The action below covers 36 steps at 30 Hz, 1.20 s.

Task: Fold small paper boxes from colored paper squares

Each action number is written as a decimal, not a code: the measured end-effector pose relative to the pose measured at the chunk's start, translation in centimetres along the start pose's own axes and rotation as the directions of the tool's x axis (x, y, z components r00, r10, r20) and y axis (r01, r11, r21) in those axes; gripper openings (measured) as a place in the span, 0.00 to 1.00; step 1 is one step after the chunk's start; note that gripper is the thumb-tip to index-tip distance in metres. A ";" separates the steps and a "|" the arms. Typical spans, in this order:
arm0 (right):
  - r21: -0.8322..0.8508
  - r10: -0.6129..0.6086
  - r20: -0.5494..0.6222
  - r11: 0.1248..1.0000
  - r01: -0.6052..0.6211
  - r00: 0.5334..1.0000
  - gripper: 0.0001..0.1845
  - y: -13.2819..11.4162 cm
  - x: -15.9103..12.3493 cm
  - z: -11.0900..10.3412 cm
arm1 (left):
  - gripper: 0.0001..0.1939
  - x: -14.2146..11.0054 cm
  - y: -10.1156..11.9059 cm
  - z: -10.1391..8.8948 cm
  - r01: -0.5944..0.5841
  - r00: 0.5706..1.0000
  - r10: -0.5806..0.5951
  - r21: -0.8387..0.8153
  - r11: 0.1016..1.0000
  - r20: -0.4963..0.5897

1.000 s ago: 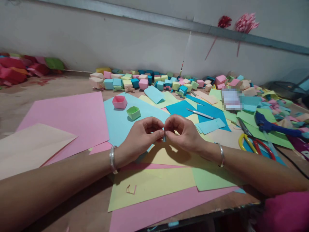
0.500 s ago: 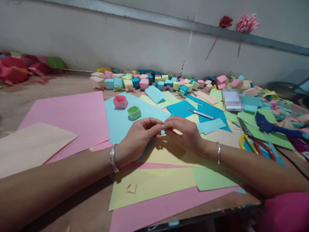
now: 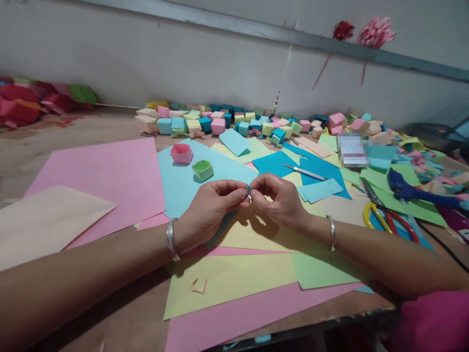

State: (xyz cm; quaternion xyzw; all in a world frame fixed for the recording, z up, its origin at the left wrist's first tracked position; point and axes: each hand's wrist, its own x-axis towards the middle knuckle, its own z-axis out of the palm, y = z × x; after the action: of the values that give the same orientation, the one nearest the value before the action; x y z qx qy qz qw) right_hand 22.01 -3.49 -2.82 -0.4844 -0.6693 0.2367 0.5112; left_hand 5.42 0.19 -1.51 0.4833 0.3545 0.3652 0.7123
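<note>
My left hand (image 3: 212,208) and my right hand (image 3: 280,199) meet above the coloured sheets at the table's middle. Both pinch a tiny folded blue paper piece (image 3: 249,189) between thumb and fingertips; most of it is hidden by the fingers. Each wrist wears a silver bangle. Under the hands lie a yellow sheet (image 3: 234,281) and a light blue sheet (image 3: 183,183). A small pink paper box (image 3: 181,153) and a small green paper box (image 3: 202,170) stand on the light blue sheet, just beyond my left hand.
A large pink sheet (image 3: 106,181) lies at left. A row of several folded paper cubes (image 3: 220,124) runs along the back. A craft knife (image 3: 304,172), scissors (image 3: 384,215) and a blue glue gun (image 3: 414,191) lie at right among paper scraps. The table's front edge (image 3: 311,325) is near.
The hands have stayed together on the small blue piece, shifting slightly up and back. The fingertips have turned and re-pinched it; less of the piece shows now.
</note>
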 end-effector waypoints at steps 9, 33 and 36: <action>0.077 0.020 -0.007 0.997 -0.019 1.000 0.04 -0.2 -0.2 0.1 | 0.07 -0.4 0.2 0.2 -0.076 0.997 0.076 0.081 0.994 0.009; -0.066 -0.097 0.043 0.993 0.099 0.994 0.03 -0.9 -0.4 -0.2 | 0.06 -0.4 0.7 0.1 -0.124 0.992 0.119 0.262 0.957 0.035; -0.146 -0.197 0.068 0.968 0.205 0.978 0.05 -1.0 -0.4 -0.3 | 0.05 -0.3 0.7 0.1 -0.130 0.991 0.122 0.274 0.953 0.047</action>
State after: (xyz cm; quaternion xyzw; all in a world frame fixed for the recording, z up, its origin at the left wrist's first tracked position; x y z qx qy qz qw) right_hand 21.87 -4.32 -2.03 -0.4451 -0.7442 0.1447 0.4765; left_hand 5.18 0.08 -0.77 0.6051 0.3600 0.3494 0.6183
